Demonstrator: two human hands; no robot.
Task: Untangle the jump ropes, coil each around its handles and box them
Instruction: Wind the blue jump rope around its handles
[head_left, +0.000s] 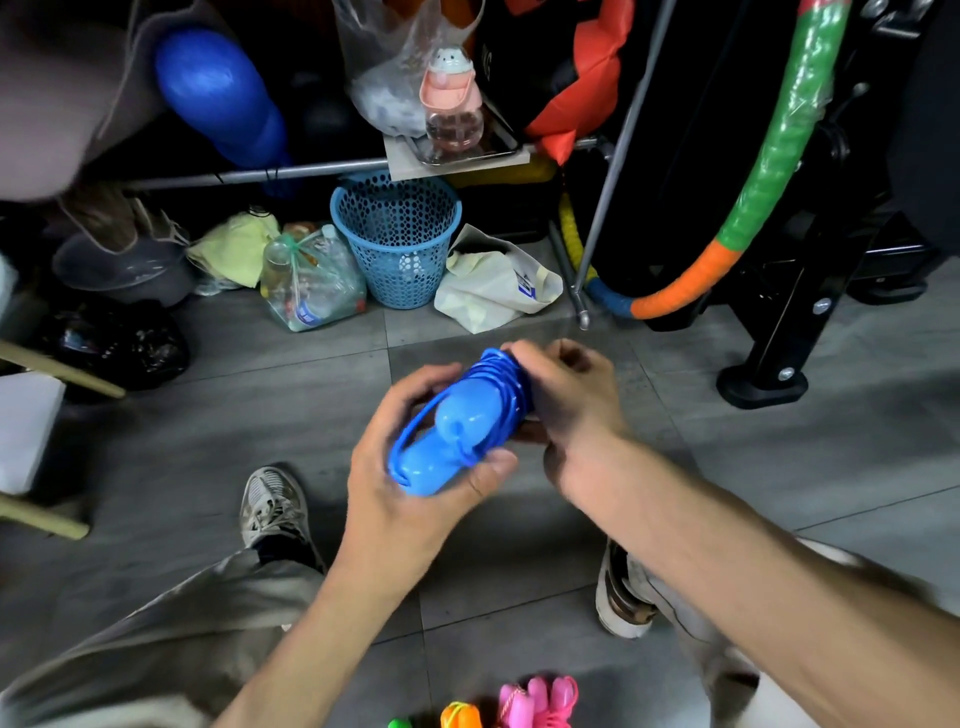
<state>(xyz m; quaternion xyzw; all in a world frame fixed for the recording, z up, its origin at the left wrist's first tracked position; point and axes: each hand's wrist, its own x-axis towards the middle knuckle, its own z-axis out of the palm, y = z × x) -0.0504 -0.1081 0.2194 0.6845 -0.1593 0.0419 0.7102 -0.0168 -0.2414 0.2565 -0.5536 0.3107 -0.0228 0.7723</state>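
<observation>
A grey tiled floor (779, 467) lies open around the hands, with clutter along its far edge: a blue basket (396, 239), a bag of bottles (311, 283) and a black stand foot (761, 384) to the right. Above the floor, the blue jump rope (457, 426) has its handles side by side, long axis running from near left to far right, cord coiled round the far end. The left hand (410, 483) curls round the near ends; the right hand (566, 395) grips the coiled far end. Pink (540, 701) and orange (460, 717) ropes lie at the near edge
</observation>
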